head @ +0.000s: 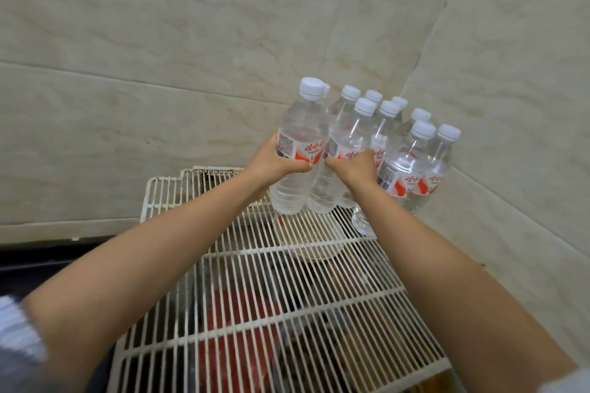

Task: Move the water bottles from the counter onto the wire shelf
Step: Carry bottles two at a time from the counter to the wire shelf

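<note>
Several clear water bottles with white caps and red-and-white labels stand clustered at the far right corner of a white wire shelf (255, 290). My left hand (274, 163) grips the leftmost bottle (300, 150) around its label; its base is at or just above the shelf wires. My right hand (354, 166) grips the bottle beside it (348, 134), which stands against the cluster. Further bottles (412, 163) stand to the right of my right wrist.
Beige marbled tile walls (191, 73) meet in a corner right behind the bottles. Below the wire shelf, red and dark items (236, 329) show through the wires. A dark ledge (38, 262) runs along the left.
</note>
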